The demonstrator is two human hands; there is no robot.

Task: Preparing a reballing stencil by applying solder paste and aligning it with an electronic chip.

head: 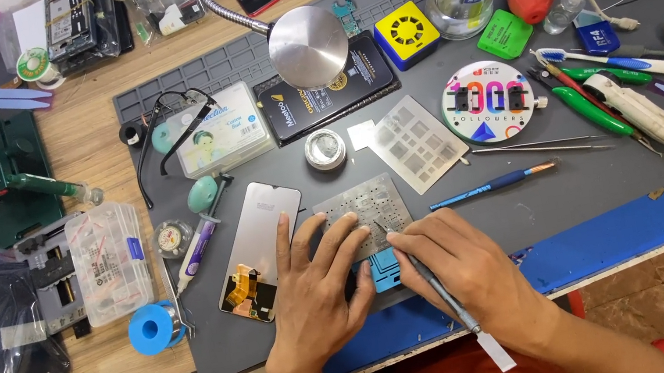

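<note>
Stencil plate (361, 211) pinned flat on the counter (529, 199).
Left hand (319, 290) presses it, fingers spread; right hand's (460, 268) grip pinches a scraping tool (447, 297).

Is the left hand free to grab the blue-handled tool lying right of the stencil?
Probably not: the left hand presses down the metal stencil, and the right hand lies between it and the blue-handled tool.

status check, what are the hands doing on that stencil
Left hand flat on metal stencil, pinning it. Right hand holds thin tool, tip on stencil. Phone screen panel lying beside left hand.
</note>
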